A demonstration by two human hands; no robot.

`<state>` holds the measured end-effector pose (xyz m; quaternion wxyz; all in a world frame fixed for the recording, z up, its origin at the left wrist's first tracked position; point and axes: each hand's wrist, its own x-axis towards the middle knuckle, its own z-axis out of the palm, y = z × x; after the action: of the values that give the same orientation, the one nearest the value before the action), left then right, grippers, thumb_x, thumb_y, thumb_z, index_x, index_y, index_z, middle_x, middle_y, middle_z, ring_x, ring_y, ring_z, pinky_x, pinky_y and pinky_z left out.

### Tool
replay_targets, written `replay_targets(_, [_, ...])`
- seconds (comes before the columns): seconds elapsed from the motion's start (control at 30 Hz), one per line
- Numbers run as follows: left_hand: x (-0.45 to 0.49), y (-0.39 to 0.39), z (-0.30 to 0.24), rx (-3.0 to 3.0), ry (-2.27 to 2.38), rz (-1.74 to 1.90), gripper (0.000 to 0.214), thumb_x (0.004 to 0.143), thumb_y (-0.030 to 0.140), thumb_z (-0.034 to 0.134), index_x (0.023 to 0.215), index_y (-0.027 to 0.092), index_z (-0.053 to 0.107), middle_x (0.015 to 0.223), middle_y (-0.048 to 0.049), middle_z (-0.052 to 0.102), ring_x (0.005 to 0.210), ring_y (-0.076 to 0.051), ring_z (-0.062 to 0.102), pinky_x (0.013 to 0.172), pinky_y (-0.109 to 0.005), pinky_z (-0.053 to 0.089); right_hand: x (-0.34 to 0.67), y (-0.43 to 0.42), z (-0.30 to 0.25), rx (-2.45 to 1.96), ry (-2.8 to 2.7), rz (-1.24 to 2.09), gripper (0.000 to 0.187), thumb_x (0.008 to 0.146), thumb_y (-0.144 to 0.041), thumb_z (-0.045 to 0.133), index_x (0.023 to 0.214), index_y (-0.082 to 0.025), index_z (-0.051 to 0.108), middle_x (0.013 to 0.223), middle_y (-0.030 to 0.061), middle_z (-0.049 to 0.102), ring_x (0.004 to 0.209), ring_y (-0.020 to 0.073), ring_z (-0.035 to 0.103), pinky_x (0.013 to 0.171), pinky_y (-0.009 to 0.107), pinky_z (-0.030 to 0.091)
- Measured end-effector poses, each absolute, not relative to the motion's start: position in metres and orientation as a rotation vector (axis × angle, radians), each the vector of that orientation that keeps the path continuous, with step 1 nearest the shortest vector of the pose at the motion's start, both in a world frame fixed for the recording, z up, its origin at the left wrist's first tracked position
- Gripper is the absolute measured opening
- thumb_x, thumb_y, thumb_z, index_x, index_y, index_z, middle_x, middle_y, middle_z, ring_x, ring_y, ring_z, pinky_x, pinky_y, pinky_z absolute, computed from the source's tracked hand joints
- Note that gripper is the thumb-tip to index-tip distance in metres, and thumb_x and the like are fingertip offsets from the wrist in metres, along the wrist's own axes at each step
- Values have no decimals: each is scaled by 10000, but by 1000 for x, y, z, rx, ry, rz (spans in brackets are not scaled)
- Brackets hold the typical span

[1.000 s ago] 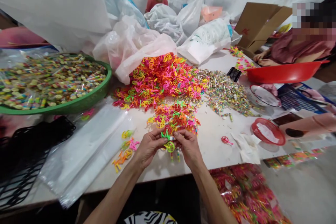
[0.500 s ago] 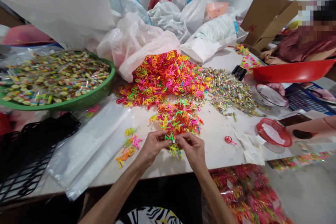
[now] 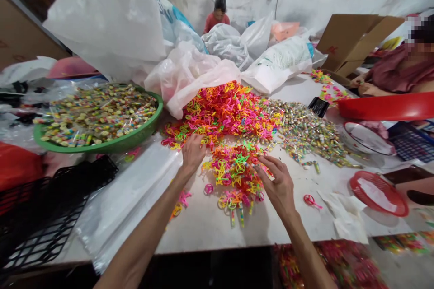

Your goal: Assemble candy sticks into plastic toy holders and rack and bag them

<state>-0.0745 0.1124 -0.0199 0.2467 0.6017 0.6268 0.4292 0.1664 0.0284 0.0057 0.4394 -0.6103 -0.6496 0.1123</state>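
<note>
My left hand [image 3: 194, 152] reaches to the near left edge of a big heap of bright plastic pieces [image 3: 227, 110] in red, pink, orange and yellow. Its fingers are curled together and their tips are partly hidden, so what they hold does not show. Over the right side of a smaller pile of similar pieces [image 3: 222, 169], my right hand [image 3: 278, 185] has thumb and fingers apart. A green wheeled piece [image 3: 240, 162] lies just left of its fingertips. Small candy-filled tubes [image 3: 241, 214] stick out at the pile's near edge.
A green basin [image 3: 98, 144] full of wrapped candies stands left, behind a black mesh basket [image 3: 50, 207] and flat clear bags [image 3: 125, 203]. Candy tubes [image 3: 305, 131] are heaped at right, near a red basket [image 3: 379, 194]. Two people sit beyond the table.
My hands were together, holding a green piece in front of the small pile. They have parted: left moved forward to the big heap, right moved right and opened. The view has tilted up.
</note>
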Motion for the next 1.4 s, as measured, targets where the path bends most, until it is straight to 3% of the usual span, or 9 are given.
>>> replay_targets(0.2, [-95, 146, -18, 1774, 1683, 1074, 159, 546, 46, 610, 541, 195, 554, 801, -90, 598, 1015, -315, 480, 898, -410, 313, 198, 4, -18, -1617, -1425, 395, 238, 800, -371, 525, 876, -190, 659, 964, 81, 581, 765, 168, 590, 617, 294, 496])
replay_targets(0.4, [-112, 124, -18, 1729, 1571, 1300, 180, 557, 186, 712, 705, 225, 617, 790, 10, 601, 991, -238, 510, 857, -306, 372, 291, 37, -25, -2252, -1469, 182, 296, 812, -270, 433, 995, -144, 629, 955, 77, 612, 755, 159, 606, 698, 281, 463])
replay_targets(0.5, [-112, 111, -21, 1370, 1563, 1551, 221, 598, 208, 721, 794, 264, 634, 723, 67, 619, 748, -129, 569, 672, -226, 425, 328, 68, -26, -2515, -1411, 74, 311, 801, -196, 417, 1020, -133, 629, 1025, 108, 600, 919, 191, 576, 771, 279, 417])
replay_targets(0.6, [-109, 102, -20, 915, 1423, 1589, 135, 628, 221, 720, 705, 246, 613, 612, 94, 608, 529, -59, 517, 516, -186, 425, 341, 92, -29, -2606, -1412, 101, 268, 778, -150, 444, 938, -173, 658, 1054, 98, 583, 908, 185, 579, 723, 258, 399])
replay_targets(0.73, [-105, 91, -20, 502, 1315, 1430, 120, 650, 151, 693, 616, 176, 580, 552, 77, 597, 508, -53, 535, 459, -150, 449, 337, 101, -31, -2638, -1472, 144, 164, 707, -108, 518, 764, -166, 660, 994, 91, 598, 841, 189, 601, 681, 261, 389])
replay_targets(0.93, [-93, 54, -14, 331, 1191, 1272, 119, 724, 241, 621, 780, 146, 575, 650, -18, 651, 544, -136, 606, 492, -272, 523, 308, 83, -21, -2420, -1341, 88, 209, 766, -206, 478, 907, -108, 597, 877, 135, 614, 804, 227, 593, 652, 315, 425])
replay_targets(1.07, [-85, 38, -8, 446, 1000, 1124, 227, 620, 128, 701, 809, 137, 577, 749, -24, 656, 642, -135, 625, 601, -280, 543, 236, 53, -4, -1600, -933, 743, 345, 643, -273, 645, 955, -148, 566, 620, -6, 583, 475, 137, 531, 473, 263, 424])
replay_targets(1.2, [-76, 26, -3, 548, 978, 1084, 341, 582, 105, 724, 891, 143, 584, 817, -26, 664, 690, -132, 630, 628, -253, 529, 145, 17, 13, -1189, -817, 1423, 176, 612, -254, 709, 718, -161, 605, 562, 9, 623, 523, 147, 600, 524, 260, 473])
replay_targets(1.4, [-69, 15, 2, 630, 928, 1032, 445, 584, 153, 733, 1007, 135, 597, 841, -57, 672, 697, -130, 614, 633, -233, 483, 94, 5, 3, -1021, -591, 1613, 215, 596, -245, 752, 764, -160, 650, 611, -4, 647, 546, 123, 614, 516, 224, 482])
